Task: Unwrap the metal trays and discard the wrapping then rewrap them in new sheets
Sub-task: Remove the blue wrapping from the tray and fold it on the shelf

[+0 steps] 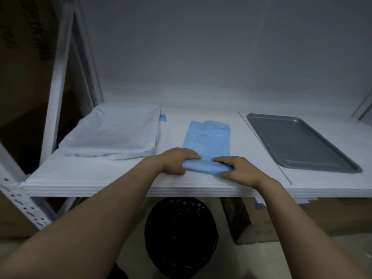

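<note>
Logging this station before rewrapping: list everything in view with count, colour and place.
blue sheet: one, light blue, folded, middle of the shelf
metal tray: one, grey, unwrapped, right part of the shelf
pale bundle: one, whitish blue, left part of the shelf; contents hidden
shelf: one, white, across the view
rack upright: one, white, left of the shelf
bin: one, black liner, on the floor below the shelf's front edge
cardboard box: at least one, brown, under the shelf at right
left hand: grips the sheet's near fold, left side
right hand: grips the same fold, right side
</note>
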